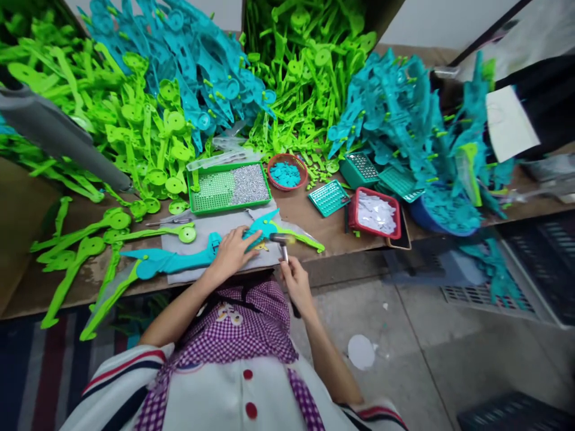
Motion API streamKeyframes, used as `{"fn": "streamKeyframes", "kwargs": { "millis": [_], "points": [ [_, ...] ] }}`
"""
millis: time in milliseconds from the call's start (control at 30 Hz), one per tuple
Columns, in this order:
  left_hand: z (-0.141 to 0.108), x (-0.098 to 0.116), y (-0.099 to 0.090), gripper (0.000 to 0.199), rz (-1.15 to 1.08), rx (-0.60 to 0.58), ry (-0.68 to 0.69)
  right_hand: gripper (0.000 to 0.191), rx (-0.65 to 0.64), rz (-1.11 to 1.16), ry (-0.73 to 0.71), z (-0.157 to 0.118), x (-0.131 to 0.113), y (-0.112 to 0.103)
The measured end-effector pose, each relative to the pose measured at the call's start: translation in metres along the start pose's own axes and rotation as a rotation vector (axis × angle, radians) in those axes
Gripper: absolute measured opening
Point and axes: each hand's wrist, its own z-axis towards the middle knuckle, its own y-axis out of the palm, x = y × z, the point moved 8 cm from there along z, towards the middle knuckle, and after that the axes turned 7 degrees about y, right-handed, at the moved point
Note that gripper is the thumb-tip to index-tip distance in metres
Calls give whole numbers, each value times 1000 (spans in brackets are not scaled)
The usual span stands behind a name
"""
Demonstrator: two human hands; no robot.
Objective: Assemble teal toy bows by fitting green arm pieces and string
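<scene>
A long blue plastic part [179, 261] lies across a grey cloth [177, 242], with a green arm [117, 293] at its left end and another green arm [299, 234] at its right. My left hand [231, 254] holds the blue part down near its right end, fingers across it and thumb apart. In my right hand [296, 281] is a hammer [282, 238], gripped by its handle. The hammer's head is just above the right end of the part; whether it touches cannot be made out. Close to my left fingers is a small yellow piece [260, 246].
A green tray [194, 206] of small metal pins stands behind the cloth, beside a round basket [305, 179] of blue pieces. Further right are a teal perforated tray [329, 198] and a red basket [354, 230] of white pieces. Green arms [139, 129] and blue parts [179, 54] are heaped behind.
</scene>
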Motion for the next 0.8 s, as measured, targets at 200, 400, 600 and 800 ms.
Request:
{"fn": "streamKeyframes", "kwargs": {
  "millis": [200,400,600,800],
  "points": [
    [6,5,8,40,202,-48,-26,47,267,-285,-123,-4,-17,-17],
    [3,6,8,39,198,-19,13,42,191,-592,-35,6,-16,-5],
    [4,5,9,39,204,-14,35,53,355,-517,13,8,-12,-43],
    [5,6,9,38,197,-18,36,55,442,-535,-124,12,-20,-40]
  ]
}}
